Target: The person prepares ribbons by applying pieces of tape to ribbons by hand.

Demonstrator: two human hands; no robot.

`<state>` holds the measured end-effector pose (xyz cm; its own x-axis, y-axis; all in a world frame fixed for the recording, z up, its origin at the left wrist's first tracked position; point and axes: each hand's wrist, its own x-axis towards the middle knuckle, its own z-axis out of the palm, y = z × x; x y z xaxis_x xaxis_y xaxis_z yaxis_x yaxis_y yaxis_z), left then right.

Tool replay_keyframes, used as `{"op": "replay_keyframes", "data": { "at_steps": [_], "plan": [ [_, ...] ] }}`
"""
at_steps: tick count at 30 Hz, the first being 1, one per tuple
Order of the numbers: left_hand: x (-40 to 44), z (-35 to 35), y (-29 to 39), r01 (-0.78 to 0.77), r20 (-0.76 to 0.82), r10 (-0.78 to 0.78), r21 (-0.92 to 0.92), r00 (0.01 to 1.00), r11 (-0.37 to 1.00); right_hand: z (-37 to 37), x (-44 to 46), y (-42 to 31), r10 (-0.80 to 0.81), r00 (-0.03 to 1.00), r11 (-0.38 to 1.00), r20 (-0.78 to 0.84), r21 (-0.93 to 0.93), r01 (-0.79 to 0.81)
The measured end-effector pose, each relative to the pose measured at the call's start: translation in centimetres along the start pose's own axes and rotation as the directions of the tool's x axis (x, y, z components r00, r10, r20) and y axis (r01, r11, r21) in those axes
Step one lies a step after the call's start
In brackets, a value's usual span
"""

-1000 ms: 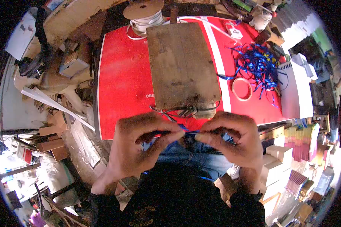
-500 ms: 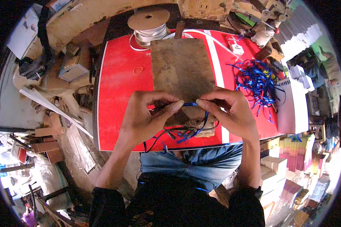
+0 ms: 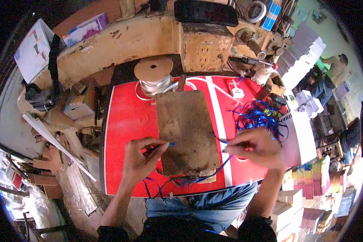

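My left hand [image 3: 143, 157] is closed in a pinch over the left edge of a worn wooden board [image 3: 185, 125], with a short end of blue ribbon [image 3: 172, 144] sticking out at the fingertips. To the right of the board, my right hand [image 3: 258, 147] is slightly blurred, thumb and fingers together. A blue ribbon strand [image 3: 220, 140] shows at its fingertips, and another length runs down toward the board's near edge. Dark and blue ribbon ends [image 3: 185, 181] lie along that edge. Just beyond my right hand sits a tangled heap of blue ribbon [image 3: 258, 117].
The board lies on a red tabletop [image 3: 127, 121] with white stripes. Behind it stands a spool of white cord [image 3: 155, 82]; a small red-and-white box [image 3: 236, 89] is at the back right. A paper stack [image 3: 300, 137] borders the right side. Another person [image 3: 336, 72] is far right.
My hands have moved apart from a shared pinch on the ribbon, the right one going farther right. The view has tilted up, so the table appears lower.
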<state>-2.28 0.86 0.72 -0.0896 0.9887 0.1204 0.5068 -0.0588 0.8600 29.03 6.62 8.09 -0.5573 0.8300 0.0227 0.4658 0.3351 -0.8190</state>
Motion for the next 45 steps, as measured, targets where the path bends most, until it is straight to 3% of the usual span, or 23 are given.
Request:
{"op": "replay_keyframes", "data": {
  "at_steps": [1,3,5,6,8,9,11,12,15,17,19,23,25,26,28,29,31,32,37,39,45],
  "plan": [
    [-0.4,-0.3,0.0,0.064,-0.004,-0.064,-0.012,0.998,0.998,-1.9,-0.1,-0.3,0.026,1.0,0.997,0.009,-0.072,-0.025],
    [-1.2,-1.0,-0.2,0.057,-0.027,-0.056,0.021,0.998,0.998,-4.8,0.6,0.8,0.053,0.958,0.986,-0.283,-0.136,-0.095],
    [-2.4,-1.5,-0.5,0.059,-0.051,-0.057,0.051,0.997,0.997,-8.5,3.0,2.3,0.144,0.885,0.808,-0.443,-0.464,-0.364],
    [-3.1,-1.8,-0.5,0.075,-0.074,-0.072,0.032,0.995,0.997,-8.5,3.8,3.1,0.142,0.886,0.808,-0.44,-0.466,-0.361],
    [-4.3,-2.3,-0.3,0.082,-0.103,-0.081,0.011,0.991,0.997,-8.1,5.3,4.9,-0.366,0.625,0.583,-0.69,-0.693,-0.424],
    [-4.9,-2.5,0.0,0.116,-0.121,-0.114,0.008,0.986,0.993,-7.9,6.1,4.9,-0.373,0.622,0.582,-0.689,-0.695,-0.421],
    [-5.8,-2.5,-0.1,0.146,-0.141,-0.143,0.004,0.98,0.989,-6.9,7.7,4.0,-0.47,0.58,0.769,-0.666,-0.631,-0.101],
    [-6.2,-2.5,-0.4,0.143,-0.145,-0.145,-0.028,0.979,0.989,-6.2,8.0,1.9,-0.541,0.566,0.742,-0.622,-0.67,-0.027],
    [-7.4,-3.0,0.3,0.148,-0.151,-0.154,-0.045,0.977,0.988,-5.6,9.9,0.7,-0.672,0.469,0.677,-0.573,-0.732,0.078],
    [-8.1,-3.2,1.0,0.157,-0.152,-0.162,-0.043,0.975,0.987,-3.2,9.0,-0.5,-0.603,0.507,0.74,-0.616,-0.669,0.067],
    [-8.8,-3.1,1.3,0.097,-0.179,-0.116,-0.11,0.977,0.989,-0.3,7.3,-2.3,-0.549,0.612,0.815,-0.57,-0.528,0.238],
    [-9.3,-2.4,2.4,0.054,-0.175,-0.078,-0.138,0.981,0.989,-0.1,8.1,-2.9,-0.552,0.594,0.81,-0.584,-0.543,0.219],
    [-9.2,-2.3,2.3,0.039,-0.111,-0.057,-0.156,0.992,0.987,-4.1,11.6,-1.8,-0.698,0.425,0.683,-0.576,-0.715,0.152],
    [-9.3,-2.3,2.4,0.034,-0.119,-0.053,-0.156,0.992,0.987,-5.8,13.5,-0.8,-0.703,0.421,0.679,-0.573,-0.717,0.157],
    [-9.7,-2.5,2.7,0.032,-0.127,-0.048,-0.127,0.991,0.991,-8.3,16.7,1.1,-0.837,0.331,0.511,-0.436,-0.839,0.186],
    [-9.8,-2.6,2.8,0.033,-0.144,-0.051,-0.126,0.988,0.991,-9.1,17.2,1.4,-0.842,0.325,0.506,-0.43,-0.839,0.202],
    [-10.1,-2.7,2.7,0.066,-0.159,-0.091,-0.159,0.983,0.985,-9.6,17.9,1.4,-0.753,0.529,0.57,-0.391,-0.789,0.228],
    [-10.3,-2.8,2.6,0.075,-0.165,-0.101,-0.159,0.981,0.984,-9.8,18.0,1.5,-0.727,0.562,0.598,-0.394,-0.766,0.236],
    [-10.3,-3.0,2.0,0.152,-0.153,-0.185,-0.205,0.971,0.967,-10.9,19.2,2.4,-0.736,0.564,0.524,-0.375,-0.843,0.123],
    [-10.3,-3.1,2.0,0.163,-0.145,-0.19,-0.179,0.971,0.97,-11.2,19.4,2.6,-0.696,0.607,0.599,-0.382,-0.775,0.199],
    [-10.6,-2.9,1.3,0.18,-0.137,-0.211,-0.211,0.968,0.961,-10.8,18.9,2.2,-0.688,0.587,0.617,-0.426,-0.77,0.164]
  ]
}}
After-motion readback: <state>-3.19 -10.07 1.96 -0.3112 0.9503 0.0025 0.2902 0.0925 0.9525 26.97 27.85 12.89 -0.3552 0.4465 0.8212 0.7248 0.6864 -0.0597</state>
